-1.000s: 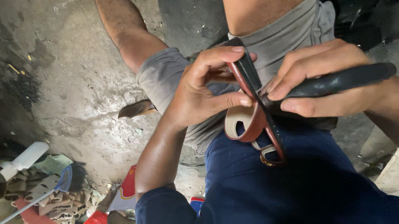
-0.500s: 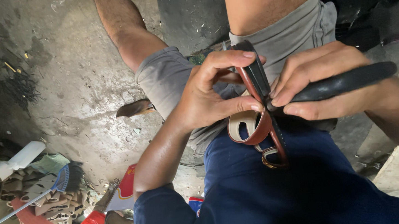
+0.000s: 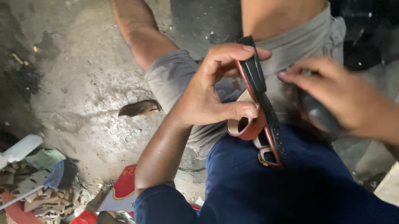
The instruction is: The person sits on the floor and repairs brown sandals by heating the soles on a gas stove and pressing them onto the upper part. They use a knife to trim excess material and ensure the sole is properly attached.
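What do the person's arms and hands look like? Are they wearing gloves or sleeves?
No gloves: the left hand and right hand are both bare, and no rings or watch show. The forearms are bare too. A dark blue sleeve covers the left upper arm, ending near the elbow. The right hand looks blurred, so its small details cannot be told.

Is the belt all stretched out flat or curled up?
Curled at one end: the belt loops beneath the left hand, buckle hanging below.

Dim daylight brightens the floor; the right hand (image 3: 346, 100) is motion-blurred, corners shadowed.
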